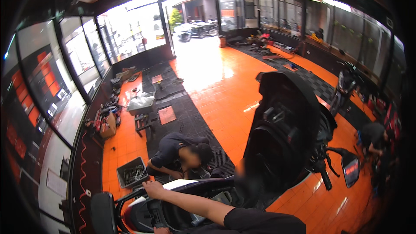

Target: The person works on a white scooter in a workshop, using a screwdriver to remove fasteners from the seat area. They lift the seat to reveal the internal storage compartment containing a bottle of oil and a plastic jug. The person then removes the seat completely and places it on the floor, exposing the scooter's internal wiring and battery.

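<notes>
A scooter with white and black bodywork stands across the bottom of the view, its large black seat [277,121] tipped up. Its under-seat area [186,214] lies uncovered, with parts inside hard to make out. My right arm reaches left over it, and my right hand [153,189] has its fingers curled over the far edge of the scooter's tail [138,202]. My left hand [161,230] shows only in part at the bottom edge, by the near side of the tail; its fingers are hidden. Beyond the scooter a person in dark clothes [175,149] crouches, bent low towards its side.
A grey bin of tools or metal parts [132,172] sits on the orange floor beside the crouching person. Farther off are a grey tub on a stand [141,104] and a cardboard box [108,125]. The scooter's handlebar grip [326,180] and mirror [350,169] jut out right. Another person [372,138] works far right.
</notes>
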The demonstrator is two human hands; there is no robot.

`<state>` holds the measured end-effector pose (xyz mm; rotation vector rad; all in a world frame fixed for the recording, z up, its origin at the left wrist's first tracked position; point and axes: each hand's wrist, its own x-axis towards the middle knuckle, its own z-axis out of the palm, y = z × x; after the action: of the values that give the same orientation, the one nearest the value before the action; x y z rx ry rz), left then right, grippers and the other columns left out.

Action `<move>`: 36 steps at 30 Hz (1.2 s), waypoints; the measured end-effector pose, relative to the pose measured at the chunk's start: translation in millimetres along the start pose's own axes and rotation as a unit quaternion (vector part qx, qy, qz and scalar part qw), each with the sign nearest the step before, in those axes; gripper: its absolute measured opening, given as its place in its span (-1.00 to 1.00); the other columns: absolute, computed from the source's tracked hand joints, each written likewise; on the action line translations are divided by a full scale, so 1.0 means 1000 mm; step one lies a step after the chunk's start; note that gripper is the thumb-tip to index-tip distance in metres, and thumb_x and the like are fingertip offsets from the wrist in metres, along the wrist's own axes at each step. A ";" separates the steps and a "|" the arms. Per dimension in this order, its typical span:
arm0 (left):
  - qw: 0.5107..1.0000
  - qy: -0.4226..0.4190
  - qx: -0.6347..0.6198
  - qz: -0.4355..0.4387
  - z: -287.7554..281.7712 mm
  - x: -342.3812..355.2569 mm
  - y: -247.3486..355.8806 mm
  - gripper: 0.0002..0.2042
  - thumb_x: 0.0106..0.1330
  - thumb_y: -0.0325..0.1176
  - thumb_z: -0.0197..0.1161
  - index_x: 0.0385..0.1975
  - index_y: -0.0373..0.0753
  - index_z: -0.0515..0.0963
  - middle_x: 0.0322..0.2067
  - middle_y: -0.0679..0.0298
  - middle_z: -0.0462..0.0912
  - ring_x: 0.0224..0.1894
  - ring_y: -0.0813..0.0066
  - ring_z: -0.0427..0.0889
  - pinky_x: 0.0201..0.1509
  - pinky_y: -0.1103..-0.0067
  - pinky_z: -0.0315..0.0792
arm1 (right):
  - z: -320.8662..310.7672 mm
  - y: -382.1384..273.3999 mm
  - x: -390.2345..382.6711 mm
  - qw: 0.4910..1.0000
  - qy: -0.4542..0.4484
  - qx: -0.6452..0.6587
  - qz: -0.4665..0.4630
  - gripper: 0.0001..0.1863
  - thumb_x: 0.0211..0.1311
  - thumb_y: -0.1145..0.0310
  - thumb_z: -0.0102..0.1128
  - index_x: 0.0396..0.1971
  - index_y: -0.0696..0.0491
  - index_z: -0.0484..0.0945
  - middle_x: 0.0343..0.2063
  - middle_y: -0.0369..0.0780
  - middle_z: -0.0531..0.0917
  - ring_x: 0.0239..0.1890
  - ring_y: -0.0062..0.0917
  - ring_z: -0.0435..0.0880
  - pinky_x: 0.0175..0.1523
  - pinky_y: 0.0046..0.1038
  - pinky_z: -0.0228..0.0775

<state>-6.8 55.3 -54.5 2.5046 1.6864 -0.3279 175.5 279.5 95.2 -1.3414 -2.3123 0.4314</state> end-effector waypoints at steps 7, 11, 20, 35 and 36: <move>0.989 0.141 0.038 -0.005 -0.040 -0.007 0.060 -0.80 -0.03 -0.17 0.40 -0.51 -0.12 0.61 -0.52 0.16 0.64 -0.32 0.05 0.62 -0.05 0.11 0.44 | -0.002 0.025 -0.003 0.997 -0.054 -0.025 0.039 -0.56 0.13 0.35 0.30 0.03 0.13 0.49 -0.10 -0.03 0.69 -0.06 -0.21 0.75 -0.04 -0.21 0.60; 0.982 0.190 0.018 0.012 0.000 -0.013 0.040 -0.80 0.03 -0.15 0.40 -0.50 -0.10 0.61 -0.52 0.17 0.64 -0.34 0.10 0.63 -0.01 0.07 0.43 | -0.015 0.012 -0.009 1.000 -0.009 0.013 -0.007 -0.55 0.09 0.33 0.29 -0.01 0.17 0.50 -0.18 -0.02 0.74 -0.09 -0.21 0.77 -0.03 -0.20 0.59; 0.991 0.124 -0.004 -0.040 -0.070 -0.008 0.064 -0.73 0.20 -0.04 0.30 -0.49 -0.11 0.70 -0.52 0.01 0.69 -0.40 0.05 0.70 -0.15 0.15 0.55 | -0.011 0.031 -0.008 0.998 -0.048 -0.025 0.042 -0.62 0.14 0.25 0.25 -0.08 0.13 0.57 -0.30 -0.06 0.77 -0.18 -0.18 0.80 -0.11 -0.15 0.62; 0.333 0.083 -0.918 -0.200 -0.051 0.007 0.035 -0.64 0.50 -0.11 -0.02 -0.43 -0.21 0.54 -0.54 0.25 0.54 -0.51 0.44 0.52 -0.48 0.53 0.28 | -0.038 0.046 -0.002 0.989 -0.122 -0.062 0.058 -0.36 0.29 -0.07 0.16 0.08 0.22 0.37 -0.04 0.14 0.69 -0.03 -0.05 0.74 0.04 -0.06 0.57; 0.297 0.116 -0.927 -0.199 -0.051 0.015 0.029 -0.65 0.50 -0.09 0.06 -0.47 -0.19 0.52 -0.56 0.27 0.53 -0.53 0.45 0.50 -0.49 0.51 0.27 | -0.032 0.049 0.000 0.992 -0.107 -0.055 0.040 -0.32 0.25 -0.07 0.19 0.12 0.21 0.36 0.02 0.14 0.66 0.02 -0.04 0.72 0.09 -0.07 0.56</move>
<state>31.1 68.3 -9.4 0.2197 0.9715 1.2668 228.2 304.8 99.7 -1.5094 -2.4940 0.5004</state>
